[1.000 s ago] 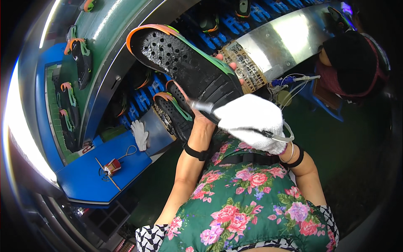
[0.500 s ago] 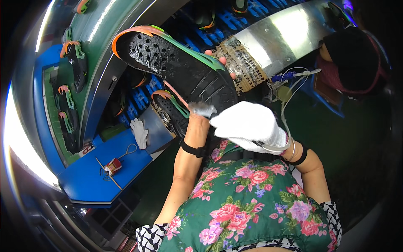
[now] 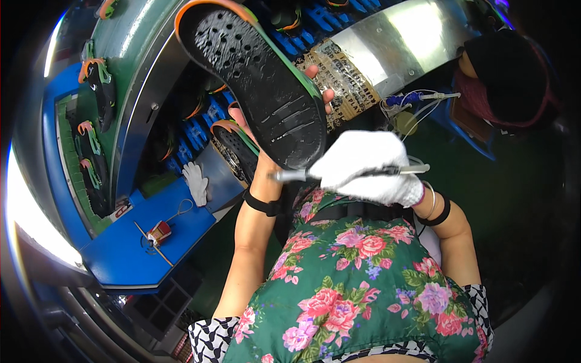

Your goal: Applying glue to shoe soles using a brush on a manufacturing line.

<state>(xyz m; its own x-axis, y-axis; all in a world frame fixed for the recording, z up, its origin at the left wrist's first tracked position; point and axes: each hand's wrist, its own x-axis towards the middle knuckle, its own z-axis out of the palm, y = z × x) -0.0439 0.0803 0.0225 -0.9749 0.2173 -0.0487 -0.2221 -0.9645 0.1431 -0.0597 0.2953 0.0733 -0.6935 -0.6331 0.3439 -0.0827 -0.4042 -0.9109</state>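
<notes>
A black shoe sole (image 3: 266,78) with an orange and green rim stands tilted up in front of me, its wet, shiny inner face toward me. My bare left hand (image 3: 243,123) is closed round it from behind; fingertips show at its right edge, the rest of the palm is hidden. In a white knitted glove, my right hand (image 3: 363,166) grips a brush (image 3: 292,175) with a thin pale handle. The blurred brush head is just below the lower end of the sole, by my left wrist; whether they touch I cannot tell.
Another sole (image 3: 233,145) lies behind my left wrist. Shoe parts (image 3: 100,91) lie along a green conveyor at left. A blue table (image 3: 133,254) bears a glove (image 3: 196,183) and a small red-wrapped item (image 3: 159,234). A person (image 3: 505,85) sits at the right.
The sole has moved up and turned more upright in my left hand. My right hand has turned, so the brush handle now shows, and the brush has moved to below the sole's lower end.
</notes>
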